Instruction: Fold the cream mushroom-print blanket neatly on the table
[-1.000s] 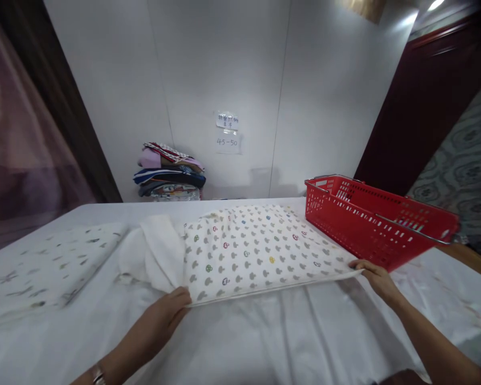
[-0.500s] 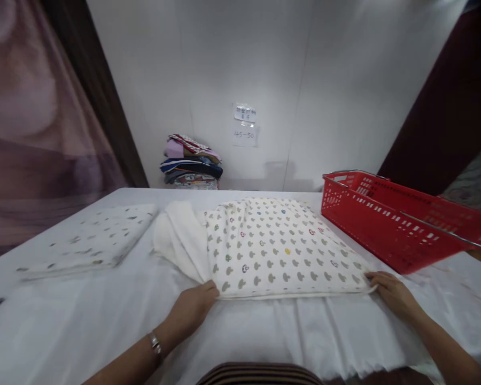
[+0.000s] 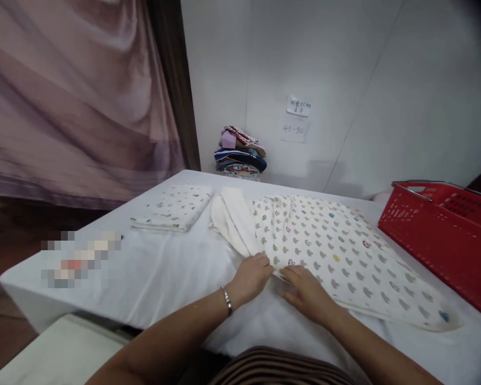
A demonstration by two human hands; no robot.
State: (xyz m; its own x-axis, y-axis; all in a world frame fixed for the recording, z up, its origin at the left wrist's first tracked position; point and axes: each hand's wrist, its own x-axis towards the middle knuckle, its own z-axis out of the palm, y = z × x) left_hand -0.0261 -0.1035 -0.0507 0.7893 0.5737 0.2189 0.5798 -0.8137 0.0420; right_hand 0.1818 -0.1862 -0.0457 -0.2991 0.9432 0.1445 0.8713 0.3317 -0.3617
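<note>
A white cloth (image 3: 324, 240) printed with grey and a few coloured mushrooms lies spread before me. Its left end shows a plain white, fleecy part (image 3: 234, 216) turned over. My left hand (image 3: 253, 275), with a silver bracelet at the wrist, pinches the cloth's near left corner. Close beside it, my right hand (image 3: 307, 291) rests its fingertips on the near edge, thumb apart from the fingers. The cloth's near right corner lies loose on the table. Further left sits a folded white cloth (image 3: 174, 206) with a small dark print.
A red plastic basket (image 3: 436, 240) stands on the right of the white-covered table (image 3: 164, 272). Against the wall is a stack of folded fabrics (image 3: 240, 155). A pixelated item (image 3: 82, 259) lies near the left edge. A pinkish curtain (image 3: 84, 107) hangs at left.
My right hand has let go of the cloth's near right corner and moved left beside my left hand, which still grips the left corner. The view has turned left.
</note>
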